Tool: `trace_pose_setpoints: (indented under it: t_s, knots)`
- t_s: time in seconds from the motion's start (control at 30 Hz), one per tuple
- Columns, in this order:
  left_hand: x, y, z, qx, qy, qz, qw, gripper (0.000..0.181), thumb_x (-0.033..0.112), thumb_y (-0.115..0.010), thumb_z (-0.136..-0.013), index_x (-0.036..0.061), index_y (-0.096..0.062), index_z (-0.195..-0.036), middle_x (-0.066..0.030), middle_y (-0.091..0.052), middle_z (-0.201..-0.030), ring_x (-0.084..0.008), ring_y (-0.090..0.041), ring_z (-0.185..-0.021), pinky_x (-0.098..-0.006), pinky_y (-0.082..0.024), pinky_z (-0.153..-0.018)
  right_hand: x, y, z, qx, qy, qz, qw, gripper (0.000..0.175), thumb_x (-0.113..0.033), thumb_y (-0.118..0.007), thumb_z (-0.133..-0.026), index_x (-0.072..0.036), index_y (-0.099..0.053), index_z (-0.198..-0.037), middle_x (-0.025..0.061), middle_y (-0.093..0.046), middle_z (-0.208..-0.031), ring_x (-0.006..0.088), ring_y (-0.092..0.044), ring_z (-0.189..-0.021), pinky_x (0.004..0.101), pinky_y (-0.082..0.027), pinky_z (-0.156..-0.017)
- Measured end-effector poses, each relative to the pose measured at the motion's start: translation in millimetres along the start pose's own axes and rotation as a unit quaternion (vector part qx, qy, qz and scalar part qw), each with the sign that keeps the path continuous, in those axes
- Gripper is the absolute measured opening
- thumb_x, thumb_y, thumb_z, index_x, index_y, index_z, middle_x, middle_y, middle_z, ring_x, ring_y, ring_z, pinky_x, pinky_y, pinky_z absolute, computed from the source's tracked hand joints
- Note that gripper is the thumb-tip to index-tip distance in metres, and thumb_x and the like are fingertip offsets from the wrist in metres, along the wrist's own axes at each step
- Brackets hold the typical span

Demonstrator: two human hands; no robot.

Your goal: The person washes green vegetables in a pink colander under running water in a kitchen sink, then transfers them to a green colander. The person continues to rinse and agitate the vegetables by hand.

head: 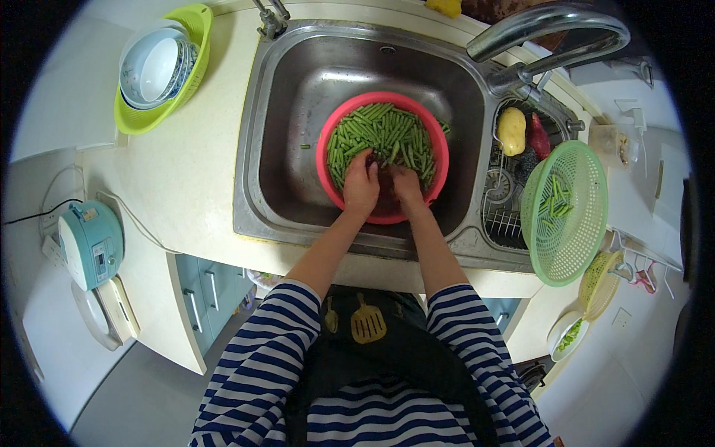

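A round red plastic basin [439, 129] stands in the steel sink [304, 184], filled with cut green bean pieces [385, 125]. Both my hands reach into the basin over its near rim. My left hand [362, 181] is at the beans' near edge, thumb apart from the curled fingers. Beside it, my right hand [406, 184] has its fingertips down among the beans and partly hidden. Whether either hand grips any beans cannot be made out. Between the hands, the basin's near part looks dark and wet, with few beans. A few bean pieces lie outside the basin, on the sink floor.
The chrome faucet [550, 47] arches at the back right. A potato [511, 131] and a reddish-purple root vegetable [538, 137] sit in the small side sink. A green colander [570, 223] with some beans rests over its edge. Stacked bowls [156, 70] fill a lime basket [198, 72] at left.
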State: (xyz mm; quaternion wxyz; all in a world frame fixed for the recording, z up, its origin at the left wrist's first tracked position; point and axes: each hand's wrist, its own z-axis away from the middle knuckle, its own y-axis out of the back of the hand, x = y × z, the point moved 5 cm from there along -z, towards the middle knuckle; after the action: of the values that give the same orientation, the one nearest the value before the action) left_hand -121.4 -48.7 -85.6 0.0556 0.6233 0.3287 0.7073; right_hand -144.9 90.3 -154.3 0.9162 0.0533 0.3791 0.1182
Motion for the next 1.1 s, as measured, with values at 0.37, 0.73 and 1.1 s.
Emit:
trace_pose_setpoints:
  t_s: [0.37, 0.73, 1.1]
  knots:
    - [-15.0, -20.5, 9.8, -0.180, 0.077, 0.004, 0.981, 0.027, 0.024, -0.059, -0.091, -0.0011, -0.059, -0.101, -0.0209, -0.066, -0.085, -0.0395, -0.063, -0.079, -0.0460, -0.049, -0.073, -114.3, 96.9, 108.3, 0.118, 0.385, 0.124, 0.907, 0.020, -0.017, -0.061, -0.090, -0.006, -0.070, -0.104, 0.0128, -0.071, -0.093, 0.0247, -0.068, -0.083, 0.0350, -0.053, -0.076]
    - [-26.2, -31.7, 12.9, -0.214, 0.221, 0.248, 0.919, 0.023, 0.013, -0.054, -0.095, -0.0033, -0.060, -0.110, -0.0101, -0.064, -0.094, -0.0155, -0.063, -0.069, -0.0296, -0.049, -0.054, -165.4, 179.3, 169.1, 0.359, 0.345, 0.094, 0.862, 0.026, -0.016, -0.065, -0.088, 0.002, -0.065, -0.107, 0.0165, -0.068, -0.099, 0.0224, -0.064, -0.090, 0.0319, -0.050, -0.082]
    - [-39.7, -37.5, 21.4, -0.226, 0.218, 0.265, 0.912, 0.029, 0.006, -0.053, -0.088, -0.0062, -0.057, -0.114, -0.0130, -0.064, -0.104, -0.0231, -0.060, -0.097, -0.0313, -0.046, -0.085, 2.5, -13.0, 12.6, 0.013, 0.119, -0.001, 0.993, 0.032, -0.023, -0.059, -0.091, 0.005, -0.064, -0.104, 0.0155, -0.068, -0.093, 0.0225, -0.062, -0.082, 0.0337, -0.046, -0.075]
